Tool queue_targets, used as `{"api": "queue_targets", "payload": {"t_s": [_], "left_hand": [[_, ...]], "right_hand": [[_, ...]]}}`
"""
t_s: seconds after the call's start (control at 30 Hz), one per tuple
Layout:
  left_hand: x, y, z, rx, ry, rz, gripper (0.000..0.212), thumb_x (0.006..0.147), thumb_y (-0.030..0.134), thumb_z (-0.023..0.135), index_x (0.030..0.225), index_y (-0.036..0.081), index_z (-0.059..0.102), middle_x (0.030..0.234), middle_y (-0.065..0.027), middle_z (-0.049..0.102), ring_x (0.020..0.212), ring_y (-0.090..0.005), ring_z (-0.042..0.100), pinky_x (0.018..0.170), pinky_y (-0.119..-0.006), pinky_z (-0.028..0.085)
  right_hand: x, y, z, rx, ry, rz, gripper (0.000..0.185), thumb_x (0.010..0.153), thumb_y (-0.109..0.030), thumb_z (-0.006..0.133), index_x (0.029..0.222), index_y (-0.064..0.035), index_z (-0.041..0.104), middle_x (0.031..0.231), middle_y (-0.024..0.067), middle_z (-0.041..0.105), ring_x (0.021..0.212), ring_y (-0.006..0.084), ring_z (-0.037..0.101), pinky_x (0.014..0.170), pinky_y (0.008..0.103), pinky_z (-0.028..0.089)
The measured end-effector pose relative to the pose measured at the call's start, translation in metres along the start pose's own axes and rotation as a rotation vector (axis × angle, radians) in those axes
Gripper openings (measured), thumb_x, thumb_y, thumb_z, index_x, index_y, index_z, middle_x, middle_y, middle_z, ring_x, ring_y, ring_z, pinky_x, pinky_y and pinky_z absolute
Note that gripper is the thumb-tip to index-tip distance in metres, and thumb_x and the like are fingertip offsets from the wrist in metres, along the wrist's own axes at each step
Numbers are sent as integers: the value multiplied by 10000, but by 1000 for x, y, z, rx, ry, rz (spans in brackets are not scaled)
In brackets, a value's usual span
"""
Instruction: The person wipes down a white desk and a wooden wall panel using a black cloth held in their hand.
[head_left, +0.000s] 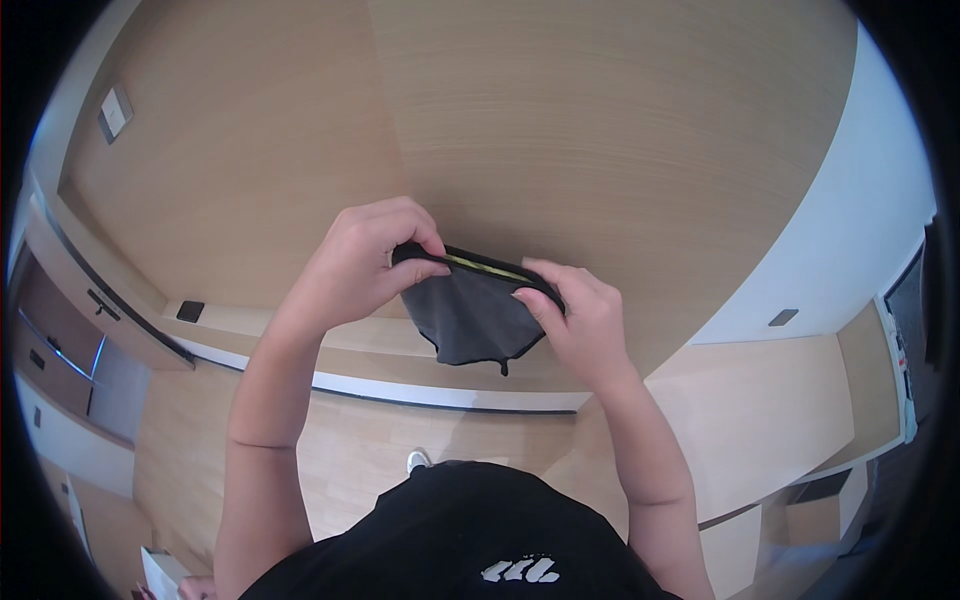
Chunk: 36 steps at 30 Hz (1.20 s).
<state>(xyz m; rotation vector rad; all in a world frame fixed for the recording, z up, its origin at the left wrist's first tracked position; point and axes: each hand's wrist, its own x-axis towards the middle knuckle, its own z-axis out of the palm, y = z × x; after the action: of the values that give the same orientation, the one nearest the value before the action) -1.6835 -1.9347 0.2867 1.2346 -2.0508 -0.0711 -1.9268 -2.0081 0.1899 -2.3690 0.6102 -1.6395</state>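
Note:
Both my hands hold up a dark grey cloth (480, 319) with black edging, folded or double-layered. A strip of yellow-green shows between the two black edges at its top. My left hand (375, 251) pinches the top left corner between thumb and fingers. The top right corner is gripped the same way by my right hand (581, 311). From the edge, the grey fabric hangs down in soft folds, with a small black loop (504, 367) at its bottom. Parts of the corners are hidden behind my fingers.
A wood-grain wall panel (562, 135) rises in front of me above a low ledge (360, 334). A pale wooden surface (757, 405) lies to the right. A door (97, 292) stands at far left. Another person's hand (196, 587) is by a white object (161, 574) at lower left.

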Motion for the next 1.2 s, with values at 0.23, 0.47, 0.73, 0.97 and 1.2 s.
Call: {"api": "queue_targets", "payload": {"t_s": [0.23, 0.47, 0.73, 0.97, 1.2], "left_hand": [[-3, -8, 2, -67, -28, 49, 194, 735, -23, 831, 852, -1, 678, 883, -94, 683, 815, -209, 661, 703, -303, 499], [-11, -17, 10, -501, -43, -132, 142, 914, 3, 732, 1035, 3, 659, 975, -55, 680, 886, -125, 637, 753, -279, 513], [-11, -29, 11, -685, 44, -40, 151, 959, -57, 657, 1096, -4, 621, 1057, -98, 686, 947, -139, 648, 782, -263, 543], [-10, -23, 12, -252, -11, 1, 68, 901, -77, 691, 936, -38, 649, 980, -125, 725, 898, -165, 674, 802, -292, 554], [-10, -19, 10, -197, -20, -68, 66, 884, -43, 711, 931, -23, 669, 924, -108, 736, 821, -217, 695, 738, -326, 558]], "right_hand": [[-4, 2, -1, 286, -85, 198, 187, 938, -165, 750, 953, -9, 647, 724, 98, 628, 596, 197, 581, 572, 322, 465], [-6, 0, 0, 328, 44, 281, 239, 999, -216, 684, 932, -18, 567, 618, 63, 561, 538, 155, 526, 537, 299, 434], [9, -1, -6, 376, 4, 292, 291, 959, -205, 719, 839, -42, 510, 592, 46, 503, 529, 116, 461, 505, 292, 396], [13, -5, -12, 295, -69, 293, 376, 910, -246, 783, 810, -50, 477, 593, 50, 482, 534, 123, 446, 494, 305, 386], [8, 3, -17, 242, -80, 212, 409, 967, -359, 725, 843, -42, 500, 606, 102, 513, 526, 222, 499, 514, 334, 412]]}}
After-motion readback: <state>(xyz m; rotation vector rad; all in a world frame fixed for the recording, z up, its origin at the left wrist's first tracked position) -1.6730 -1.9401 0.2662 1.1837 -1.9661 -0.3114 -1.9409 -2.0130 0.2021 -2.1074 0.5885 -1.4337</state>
